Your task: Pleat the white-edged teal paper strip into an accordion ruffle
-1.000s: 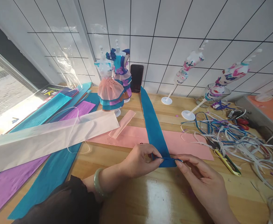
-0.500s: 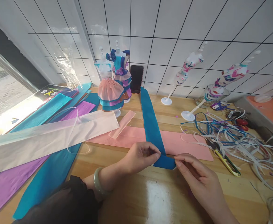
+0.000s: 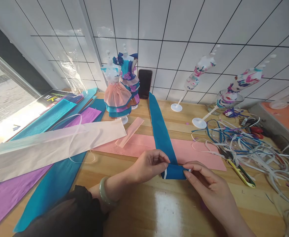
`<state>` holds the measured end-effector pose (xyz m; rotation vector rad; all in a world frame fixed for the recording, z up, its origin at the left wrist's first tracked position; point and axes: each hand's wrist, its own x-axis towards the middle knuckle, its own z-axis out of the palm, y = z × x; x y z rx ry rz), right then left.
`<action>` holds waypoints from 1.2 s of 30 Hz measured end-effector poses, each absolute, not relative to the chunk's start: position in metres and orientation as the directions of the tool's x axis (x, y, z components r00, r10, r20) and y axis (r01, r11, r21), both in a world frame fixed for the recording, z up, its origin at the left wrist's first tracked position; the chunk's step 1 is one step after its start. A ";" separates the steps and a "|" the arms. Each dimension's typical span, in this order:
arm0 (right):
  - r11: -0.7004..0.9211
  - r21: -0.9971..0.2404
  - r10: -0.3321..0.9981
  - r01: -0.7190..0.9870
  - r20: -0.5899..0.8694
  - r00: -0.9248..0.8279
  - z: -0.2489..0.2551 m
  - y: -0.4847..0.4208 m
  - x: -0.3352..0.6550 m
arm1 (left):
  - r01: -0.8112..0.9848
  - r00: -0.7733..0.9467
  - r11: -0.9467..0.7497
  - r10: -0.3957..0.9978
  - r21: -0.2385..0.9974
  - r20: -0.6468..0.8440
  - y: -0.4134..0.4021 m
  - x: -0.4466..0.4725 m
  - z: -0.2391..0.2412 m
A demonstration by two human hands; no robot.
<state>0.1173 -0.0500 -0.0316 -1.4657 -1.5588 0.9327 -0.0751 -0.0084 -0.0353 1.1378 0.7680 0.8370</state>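
A long blue strip (image 3: 161,130), of paper or cloth, runs from the phone down to my hands, across a pink strip (image 3: 196,151). Its near end is folded over (image 3: 175,171), with narrow white bands at the two sides. My left hand (image 3: 150,166) pinches the left edge of that fold between thumb and fingers. At the right edge, my right hand (image 3: 207,182) does the same with thumb and forefinger. A small folded pink piece (image 3: 130,132) lies on the pink strip, left of the blue one.
Two dressed mini mannequins (image 3: 117,100) stand by a phone (image 3: 144,84) at the wall. Two bare-based mannequins (image 3: 199,123) lean further right. Tangled thin strips (image 3: 240,144) and a yellow cutter (image 3: 241,174) lie at right; white (image 3: 55,141) and purple strips (image 3: 27,187) at left.
The near end of the blue strip has been turned over further, so white bands now show at both its sides. My hands have barely shifted.
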 end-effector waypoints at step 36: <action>0.265 -0.781 0.963 0.565 0.184 -0.197 -0.033 -0.046 0.128 | -0.117 0.431 0.150 0.898 0.982 -0.086 -0.009 -0.072 -0.055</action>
